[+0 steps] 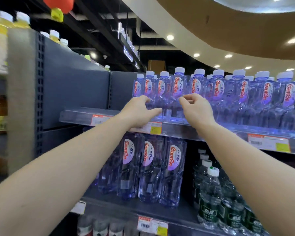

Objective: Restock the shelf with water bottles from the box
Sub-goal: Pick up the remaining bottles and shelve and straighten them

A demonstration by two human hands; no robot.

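Head view: both arms reach to the upper shelf (177, 129), where the small water bottles (178, 86) stand upright in a row with labels facing out. Left hand (140, 110) has fingers curved around the lower bodies of the leftmost bottles; right hand (197, 108) has fingers loosely curled near a front bottle, contact unclear. I judge this is squaring the row's end; the box is not in view.
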